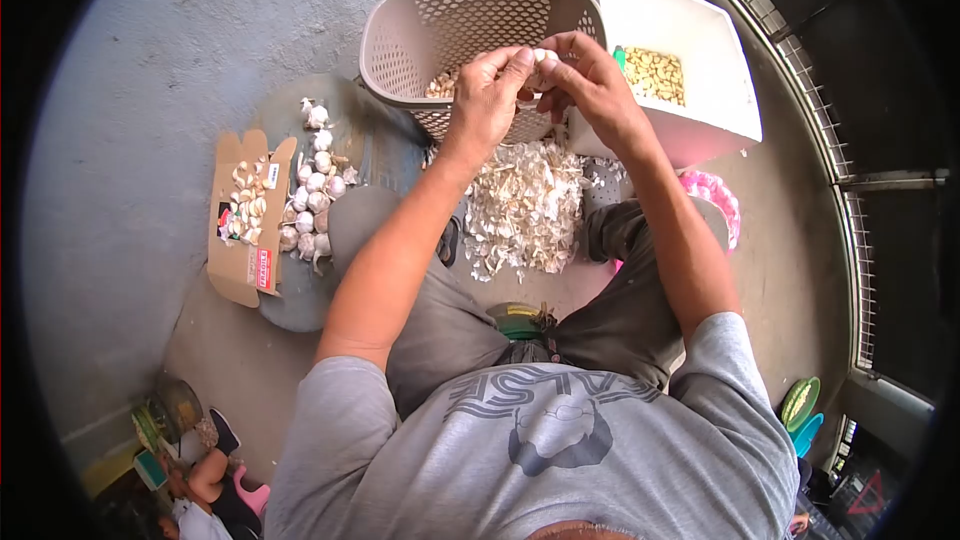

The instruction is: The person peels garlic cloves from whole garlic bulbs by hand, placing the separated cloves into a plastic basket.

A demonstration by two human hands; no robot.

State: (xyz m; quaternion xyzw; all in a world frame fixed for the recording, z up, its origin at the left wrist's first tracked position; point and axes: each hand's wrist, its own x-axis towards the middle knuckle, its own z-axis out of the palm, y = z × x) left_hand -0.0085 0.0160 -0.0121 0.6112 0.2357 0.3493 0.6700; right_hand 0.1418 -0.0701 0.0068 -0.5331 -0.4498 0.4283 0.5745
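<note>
Over the near rim of a beige perforated basket [385, 65], both hands meet around a small pale garlic piece [545, 56]. My left hand [490, 100] pinches it from the left with thumb and fingers. From the right, my right hand [592, 85] grips the same piece, its fingers curled and partly hidden. Some cloves [442, 83] lie inside the basket. Beneath, a heap of papery garlic skins [525, 205] covers the floor between the feet.
Whole garlic bulbs [318, 202] sit on a round surface at left, beside a cardboard box [232, 275] holding cloves. A white box [715, 60] with peeled cloves [655, 77] stands right of the basket. Another person [205, 485] is at lower left.
</note>
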